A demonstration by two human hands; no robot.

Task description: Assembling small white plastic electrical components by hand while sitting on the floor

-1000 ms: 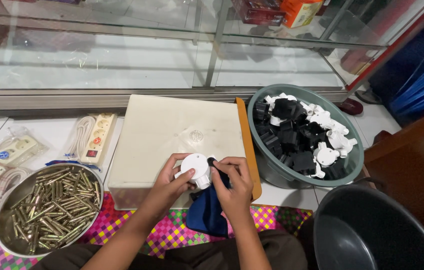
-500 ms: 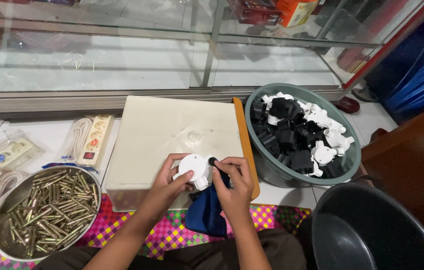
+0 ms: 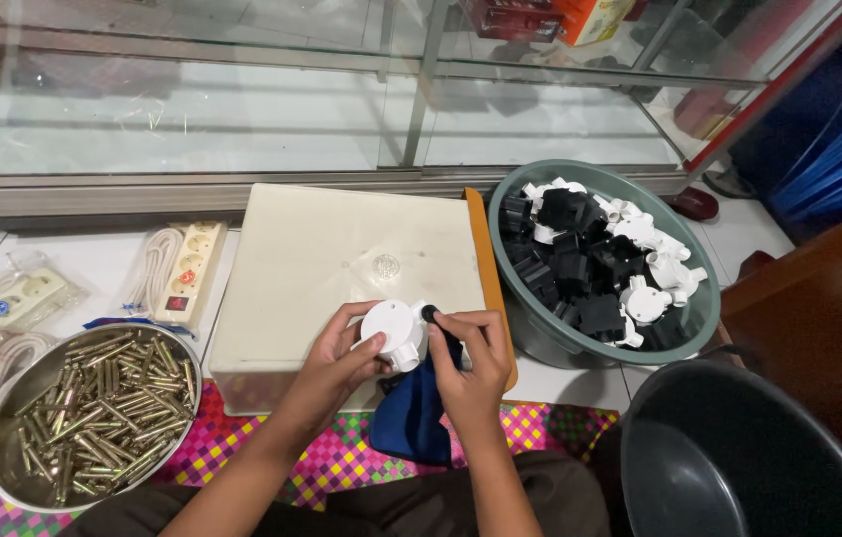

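Note:
My left hand (image 3: 334,360) grips a round white plastic junction box (image 3: 393,333) over the near edge of a white box lid (image 3: 341,261). My right hand (image 3: 471,358) pinches a small black part (image 3: 430,314) against the side of the white piece. A dark blue cloth (image 3: 413,413) hangs below both hands.
A grey-green basin (image 3: 540,328) at the right holds several black and white plastic fittings. A steel bowl (image 3: 3,418) of brass-coloured pins sits at the lower left. A dark bucket (image 3: 739,457) stands at the lower right. White power strips (image 3: 192,268) and a glass display case (image 3: 242,109) lie beyond.
The hands stay in place on the white piece; only the fingers of the right hand shift slightly at the black part.

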